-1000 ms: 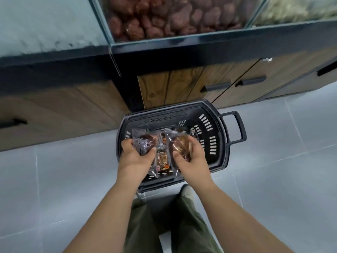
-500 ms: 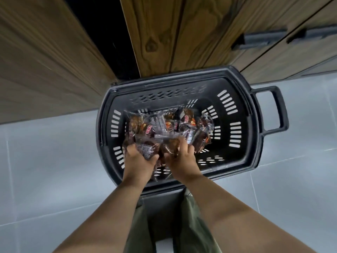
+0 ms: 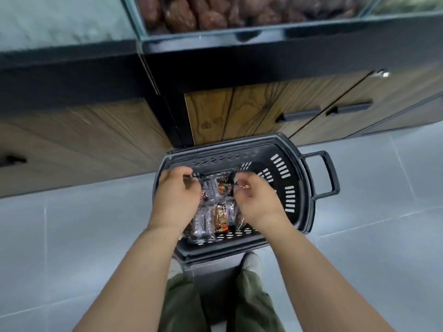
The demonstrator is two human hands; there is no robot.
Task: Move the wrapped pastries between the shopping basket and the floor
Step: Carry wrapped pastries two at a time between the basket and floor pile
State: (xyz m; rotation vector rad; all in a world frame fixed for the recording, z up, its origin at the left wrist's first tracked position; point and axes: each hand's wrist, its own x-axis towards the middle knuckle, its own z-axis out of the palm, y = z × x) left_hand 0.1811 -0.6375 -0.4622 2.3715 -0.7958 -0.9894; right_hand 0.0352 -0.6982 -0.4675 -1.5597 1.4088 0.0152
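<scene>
The grey floor (image 3: 72,236) shows its widest stretch on the left, beside the basket (image 3: 309,195). The left hand (image 3: 177,196) hangs over the basket's left part, knuckles up, fingers curled down toward the far packets. Blur hides the fingertips, so I cannot tell whether they pinch a wrapper or hold nothing.

The wrapped pastries (image 3: 211,219) lie heaped on the basket's bottom, between and under the two hands; none is on the floor in view. The near packets lie with their long sides running away from the person, so a grip from either side would close across their narrow width.

The right hand (image 3: 257,202) hovers just right of the heap, fingers curled inward near a dark wrapper's edge. Whether it actually pinches that wrapper is too blurred to tell.

Both hands are about equally near the heap. The left one is closer to the floor on its side, so it probably has the shorter carry there. Further right, the basket's handle (image 3: 323,173) juts out over the tiles.
</scene>
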